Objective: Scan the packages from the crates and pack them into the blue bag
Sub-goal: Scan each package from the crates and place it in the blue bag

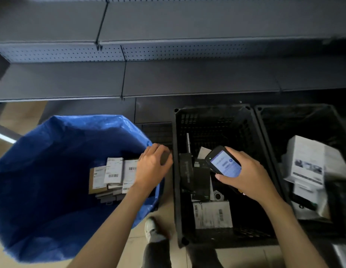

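item: small dark package, held in the left hand, whose fingers curl over its top, at the near rim of the blue bag.
handling: judged light and stiff, a one-hand carton. its dark face looks smooth, so it could slip; best held across the two short sides, as it seems to be now (motion blur hides the exact finger placement).
look: compact, grey-black, boxy; no label shows on the visible side.

item: packed packages, lying just left of the left hand on the bottom of the blue bag.
look: flat cartons, white and brown, with barcode labels facing up, overlapping in a loose pile.
handling: probably rigid and light, and they stack flat.

item: scanner, gripped by the right hand, thumb along the lower edge, screen lit and facing up.

item: black crate, below the right hand.
contents: a dark box standing left of the scanner; a white labelled package lying flat, nearer the person than the right hand.
handling: the white labelled package looks thin, best lifted by an edge.

item: second crate, right of the right hand, holding white boxes, bulkier and perhaps two-hand lifts.
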